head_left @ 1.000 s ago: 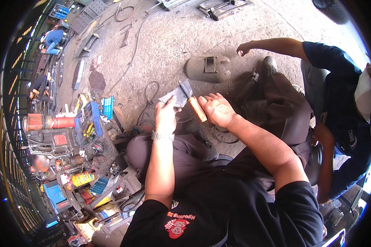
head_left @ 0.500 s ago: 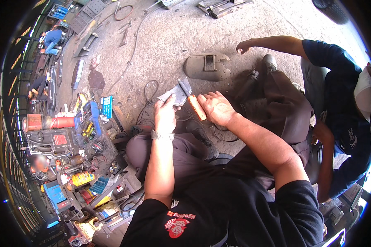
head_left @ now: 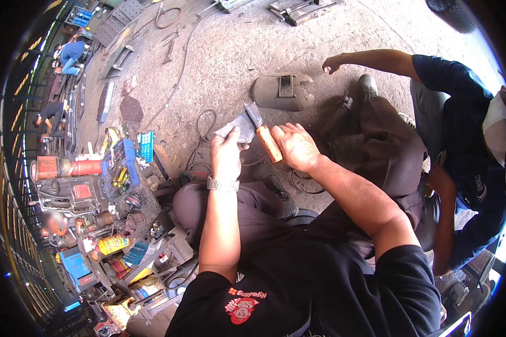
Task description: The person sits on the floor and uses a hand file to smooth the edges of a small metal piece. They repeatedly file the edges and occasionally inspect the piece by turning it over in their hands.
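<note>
My left hand is closed on a flat, angular grey metal plate, with the thumb on top. My right hand grips a hand tool with a ribbed orange handle. The tool's grey blade lies across the plate's right edge; its exact kind is unclear. Both hands are held over my lap, close together. Beyond them, on the floor, lies a grey welding mask with a rectangular window.
On the left, a cluttered heap holds a blue tool case, a yellow bottle and a blue box. Cables trail over the concrete floor. A co-worker in dark blue sits close on my right, one arm stretched out.
The tool has shifted slightly against the plate, its blade turned a little. Both hands keep their grip and nearly the same place.
</note>
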### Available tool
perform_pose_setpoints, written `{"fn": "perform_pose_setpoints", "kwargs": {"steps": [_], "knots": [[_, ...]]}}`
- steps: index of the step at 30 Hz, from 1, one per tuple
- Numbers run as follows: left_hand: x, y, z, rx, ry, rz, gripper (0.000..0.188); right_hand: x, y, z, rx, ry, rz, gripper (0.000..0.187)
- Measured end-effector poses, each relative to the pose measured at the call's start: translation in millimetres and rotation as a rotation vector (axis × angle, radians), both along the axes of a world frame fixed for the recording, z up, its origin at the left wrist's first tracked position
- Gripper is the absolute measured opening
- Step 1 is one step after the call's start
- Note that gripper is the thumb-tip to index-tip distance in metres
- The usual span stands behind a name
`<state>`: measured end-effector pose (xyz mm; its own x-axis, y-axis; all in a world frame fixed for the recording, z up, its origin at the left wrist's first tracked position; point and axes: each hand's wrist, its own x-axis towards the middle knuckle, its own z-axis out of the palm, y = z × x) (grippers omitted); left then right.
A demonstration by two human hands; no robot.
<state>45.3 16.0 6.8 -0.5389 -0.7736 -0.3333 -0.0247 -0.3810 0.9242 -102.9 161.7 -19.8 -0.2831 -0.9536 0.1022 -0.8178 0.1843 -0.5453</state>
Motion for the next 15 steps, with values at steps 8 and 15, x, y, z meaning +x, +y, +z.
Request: {"fn": "perform_pose_setpoints", "kwargs": {"steps": [8, 15], "knots": [[2, 0, -2, 0.032, 0.153, 0.001, 0.016, -1, -1, -13, -0.134, -0.147, -0.001, 0.035], [-3, 5, -2, 0.036, 0.2, 0.019, 0.016, 6, -5, -27, -0.197, -0.5, -0.015, 0.028]]}}
